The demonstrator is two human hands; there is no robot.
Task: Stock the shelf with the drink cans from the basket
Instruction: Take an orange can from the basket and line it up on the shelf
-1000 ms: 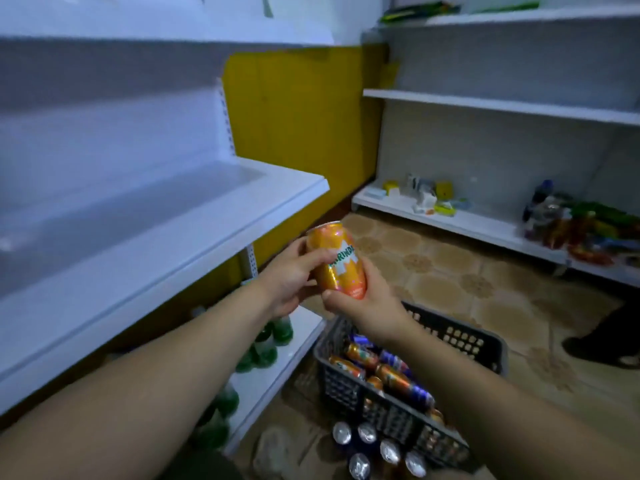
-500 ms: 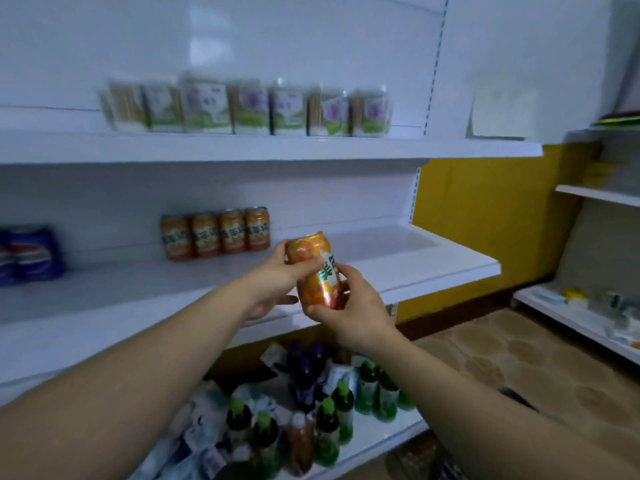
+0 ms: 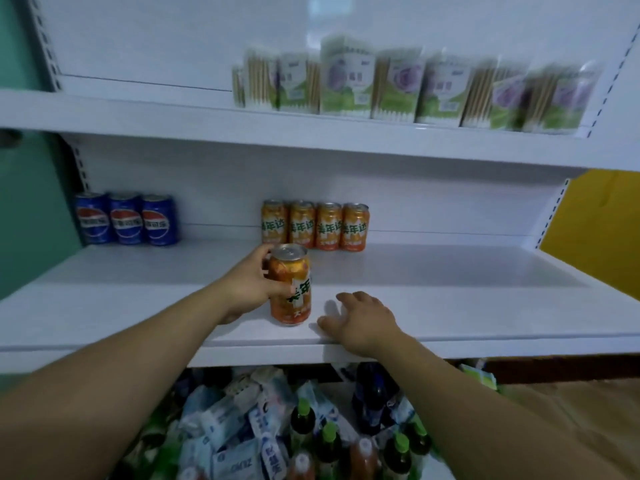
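While my left hand (image 3: 249,289) grips the can (image 3: 290,285), upright near the shelf's (image 3: 450,289) front, and my right hand (image 3: 363,320) rests open on the edge, I'm placing it, and next should slide it back beside the orange row (image 3: 313,225).

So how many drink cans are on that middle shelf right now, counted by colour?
Blue cans: 3, in a row at the back left
Orange cans: 5, with 4 in a back row and 1 held can in front of them, gripped by the left hand
Total: 8
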